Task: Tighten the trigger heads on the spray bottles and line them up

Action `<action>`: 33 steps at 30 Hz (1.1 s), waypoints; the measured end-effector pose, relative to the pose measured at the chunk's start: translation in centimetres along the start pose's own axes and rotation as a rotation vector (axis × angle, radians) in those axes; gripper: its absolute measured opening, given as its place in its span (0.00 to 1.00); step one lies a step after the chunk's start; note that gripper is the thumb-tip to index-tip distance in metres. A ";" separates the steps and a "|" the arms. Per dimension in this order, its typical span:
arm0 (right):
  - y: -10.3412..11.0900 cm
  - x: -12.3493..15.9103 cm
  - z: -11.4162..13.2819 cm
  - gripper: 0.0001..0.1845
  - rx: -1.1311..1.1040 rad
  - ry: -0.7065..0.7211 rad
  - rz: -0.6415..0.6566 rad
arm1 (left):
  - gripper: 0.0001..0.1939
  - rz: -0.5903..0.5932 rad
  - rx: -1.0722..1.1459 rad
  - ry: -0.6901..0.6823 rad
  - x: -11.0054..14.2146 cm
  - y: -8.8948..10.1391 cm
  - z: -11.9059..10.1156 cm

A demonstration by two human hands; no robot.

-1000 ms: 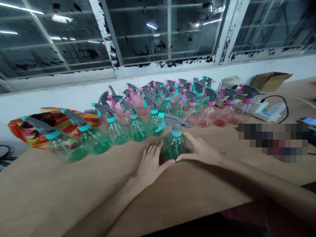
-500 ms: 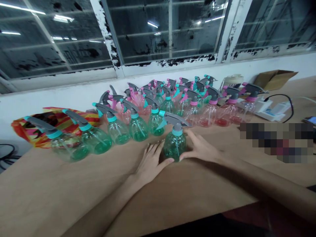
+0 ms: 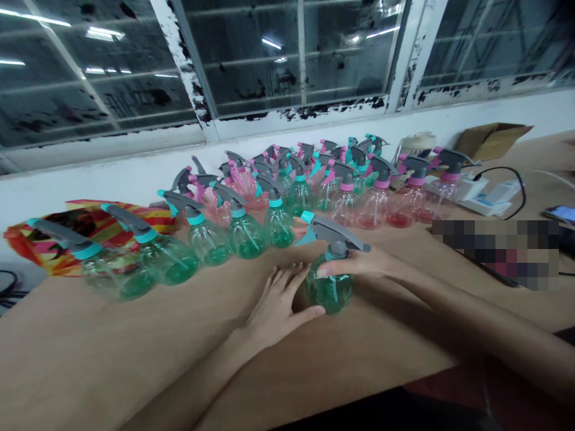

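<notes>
My right hand [image 3: 362,264] is wrapped round the upper body of a green spray bottle [image 3: 330,293]. Its thumb lies across the front and its fingers go behind. The bottle has a grey trigger head and a turquoise collar, with green liquid inside. My left hand [image 3: 277,306] rests low at the bottle's left side, fingers spread, its thumb near the base. I cannot tell whether the left thumb touches the plastic. Just beyond stands a row of green spray bottles [image 3: 246,234], running to the left.
Several pink-collared spray bottles [image 3: 375,206] stand behind to the right. A striped orange plastic bag [image 3: 155,216] lies at the left. A cardboard box [image 3: 487,140], a white power strip [image 3: 489,202] with cables and a phone [image 3: 561,213] are on the right. Windows rise behind the table [image 3: 90,353].
My right hand has shifted from beside the bottle's base to a grip round its upper body. The bottle has come nearer to me and slightly right. The left hand stays low beside it.
</notes>
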State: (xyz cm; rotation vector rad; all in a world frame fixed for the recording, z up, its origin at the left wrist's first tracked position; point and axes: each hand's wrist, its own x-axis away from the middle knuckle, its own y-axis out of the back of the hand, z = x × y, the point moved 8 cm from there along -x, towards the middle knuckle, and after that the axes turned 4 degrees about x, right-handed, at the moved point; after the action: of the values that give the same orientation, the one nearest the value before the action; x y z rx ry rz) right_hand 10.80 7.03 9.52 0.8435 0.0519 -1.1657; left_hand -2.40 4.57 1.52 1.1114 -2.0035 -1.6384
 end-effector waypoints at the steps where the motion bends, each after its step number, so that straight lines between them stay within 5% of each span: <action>1: -0.3 0.0 0.3 0.36 -0.079 -0.004 0.019 | 0.37 0.000 0.008 0.001 0.0 0.1 -0.2; 5: -0.6 0.0 1.7 0.30 -0.323 -0.011 0.035 | 0.38 0.022 0.039 -0.018 0.0 0.3 -0.7; 12: -0.8 0.5 1.4 0.13 -0.422 -0.089 -0.079 | 0.39 0.019 0.056 -0.051 0.1 0.3 -1.0; 20: -0.8 0.7 0.9 0.09 -0.338 -0.033 -0.101 | 0.42 0.090 -0.028 -0.061 -0.4 0.5 0.4; 26: -0.6 1.0 0.9 0.11 -0.309 -0.036 -0.130 | 0.26 0.030 -0.125 0.000 -0.7 1.2 2.6; 33: -0.5 0.9 1.0 0.08 -0.317 -0.044 -0.144 | 0.27 0.002 -0.136 -0.019 -0.7 0.8 2.6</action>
State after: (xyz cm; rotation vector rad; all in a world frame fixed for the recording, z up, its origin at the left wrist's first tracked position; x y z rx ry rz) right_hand 10.38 5.64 9.50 0.5403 0.2578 -1.2701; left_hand -4.02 6.87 1.70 1.0479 -1.8721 -1.7618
